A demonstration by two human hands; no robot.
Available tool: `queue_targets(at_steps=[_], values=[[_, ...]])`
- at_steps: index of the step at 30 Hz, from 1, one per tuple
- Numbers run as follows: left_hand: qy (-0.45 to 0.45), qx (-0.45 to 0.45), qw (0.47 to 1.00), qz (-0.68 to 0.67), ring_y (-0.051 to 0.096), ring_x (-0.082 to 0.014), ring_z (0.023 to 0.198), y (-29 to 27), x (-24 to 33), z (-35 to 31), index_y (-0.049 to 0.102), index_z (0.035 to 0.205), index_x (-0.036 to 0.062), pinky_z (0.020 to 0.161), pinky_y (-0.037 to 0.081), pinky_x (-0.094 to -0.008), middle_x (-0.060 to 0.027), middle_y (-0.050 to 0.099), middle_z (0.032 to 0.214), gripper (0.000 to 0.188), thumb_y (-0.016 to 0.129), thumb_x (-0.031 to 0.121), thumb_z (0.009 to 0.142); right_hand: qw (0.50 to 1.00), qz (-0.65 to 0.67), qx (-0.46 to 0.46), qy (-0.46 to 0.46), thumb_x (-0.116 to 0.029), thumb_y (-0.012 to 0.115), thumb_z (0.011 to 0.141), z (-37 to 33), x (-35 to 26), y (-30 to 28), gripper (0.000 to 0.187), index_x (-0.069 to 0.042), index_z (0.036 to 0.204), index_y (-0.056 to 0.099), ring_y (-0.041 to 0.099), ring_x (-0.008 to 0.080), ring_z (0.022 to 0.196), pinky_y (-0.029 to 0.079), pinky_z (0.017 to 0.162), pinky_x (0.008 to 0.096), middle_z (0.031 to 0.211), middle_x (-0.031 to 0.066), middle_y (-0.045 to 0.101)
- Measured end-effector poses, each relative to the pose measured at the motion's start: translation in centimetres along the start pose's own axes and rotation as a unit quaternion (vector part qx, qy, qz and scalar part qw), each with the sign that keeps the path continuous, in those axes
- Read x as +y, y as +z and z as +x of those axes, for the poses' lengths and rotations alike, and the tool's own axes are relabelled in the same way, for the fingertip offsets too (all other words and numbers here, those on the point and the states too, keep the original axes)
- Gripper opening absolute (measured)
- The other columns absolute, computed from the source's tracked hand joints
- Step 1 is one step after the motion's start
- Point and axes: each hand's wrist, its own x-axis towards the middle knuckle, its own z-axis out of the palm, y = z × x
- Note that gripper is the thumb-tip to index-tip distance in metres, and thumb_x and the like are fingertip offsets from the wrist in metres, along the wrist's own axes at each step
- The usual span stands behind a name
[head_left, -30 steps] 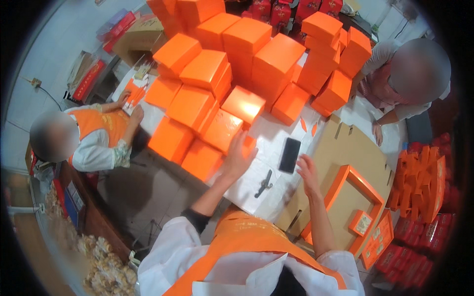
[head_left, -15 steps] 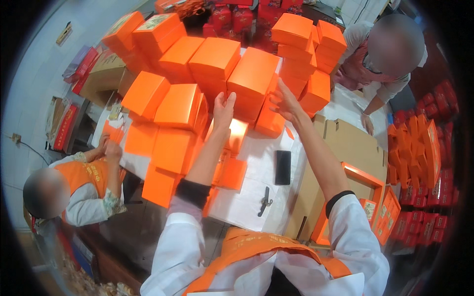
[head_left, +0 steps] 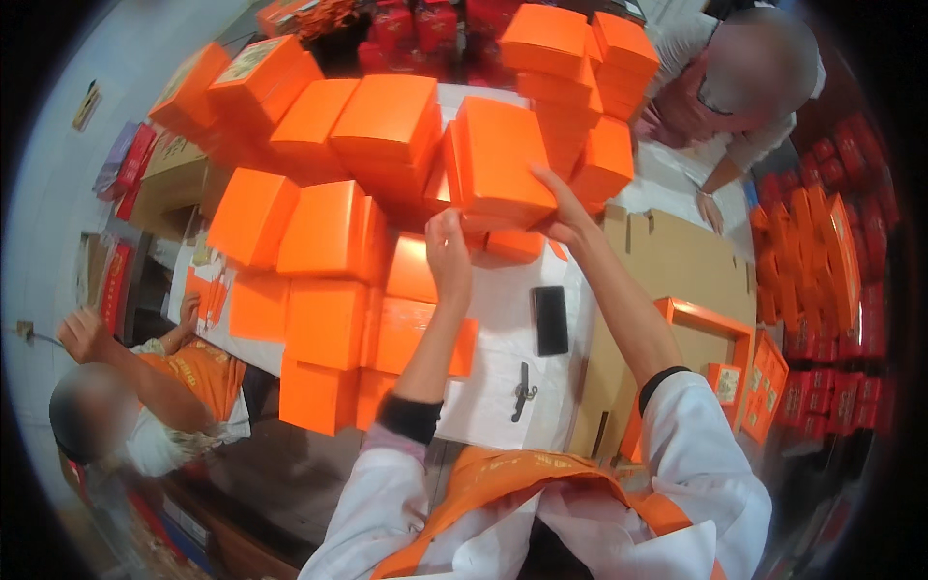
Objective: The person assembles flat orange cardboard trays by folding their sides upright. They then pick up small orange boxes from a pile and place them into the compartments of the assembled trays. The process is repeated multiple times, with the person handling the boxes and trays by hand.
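Note:
A large orange box (head_left: 503, 155) is tilted in front of me among the stacks. My right hand (head_left: 565, 215) grips its lower right corner, thumb on the near face and fingers partly hidden beneath. Beside the box's lower left corner is my left hand (head_left: 449, 253), its fingers curled closed. Whether those fingers hold the box's edge or something small I cannot make out. Stacks of similar orange boxes (head_left: 387, 121) stand behind and to the left. Below my left hand lie more orange boxes (head_left: 411, 333).
On the white table (head_left: 483, 401) lie a black phone (head_left: 551, 321) and a dark strip-shaped tool (head_left: 523, 391). Flattened cardboard (head_left: 667, 256) and an orange tray (head_left: 710, 329) sit at right. One co-worker (head_left: 159, 387) is at left; another (head_left: 720, 106) leans in at far right.
My right hand has closed on the large orange box, now shifted toward me and tilted. My left hand has curled its fingers and moved lower. The left co-worker has raised an arm.

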Motion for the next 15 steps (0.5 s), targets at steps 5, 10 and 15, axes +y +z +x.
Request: queue_targets(at_steps=[5, 10, 15], values=[[-0.107, -0.119, 0.957, -0.241, 0.050, -0.0163, 0.102, -0.2, -0.5, -4.9, 0.054, 0.108, 0.0094, 0.091, 0.038, -0.0328, -0.0058, 0.053, 0.113, 0.039, 0.042, 0.042, 0.092, 0.921, 0.340, -0.188, -0.013, -0.050, 0.047, 0.085, -9.0, 7.9, -7.9, 0.059, -0.012, 0.130, 0.041, 0.052, 0.0280, 0.109, 0.048, 0.082, 0.0488, 0.128, 0.0105, 0.047], [-0.357, -0.386, 0.650, -0.549, 0.056, -0.0231, 0.100, 2.5, -7.7, -10.5, 0.040, 0.128, 0.0120, 0.080, 0.050, -0.0396, -0.0088, 0.053, 0.117, 0.051, 0.044, 0.046, 0.089, 0.929, 0.367, 0.033, -0.028, -0.039, 0.050, 0.088, -20.6, 14.3, -7.1, 0.051, -0.009, 0.129, 0.042, 0.054, 0.0218, 0.106, 0.049, 0.077, 0.0395, 0.124, 0.0089, 0.050], [-0.456, -0.380, 0.663, -0.456, 0.056, -0.0266, 0.104, 5.4, -8.2, -17.4, 0.039, 0.129, 0.0066, 0.081, 0.051, -0.0431, -0.0142, 0.051, 0.122, 0.051, 0.044, 0.041, 0.091, 0.966, 0.170, 0.193, 0.009, -0.035, 0.051, 0.089, -30.6, 11.9, -8.5, 0.051, -0.005, 0.129, 0.040, 0.053, 0.0178, 0.105, 0.047, 0.081, 0.0311, 0.124, 0.0077, 0.049]])
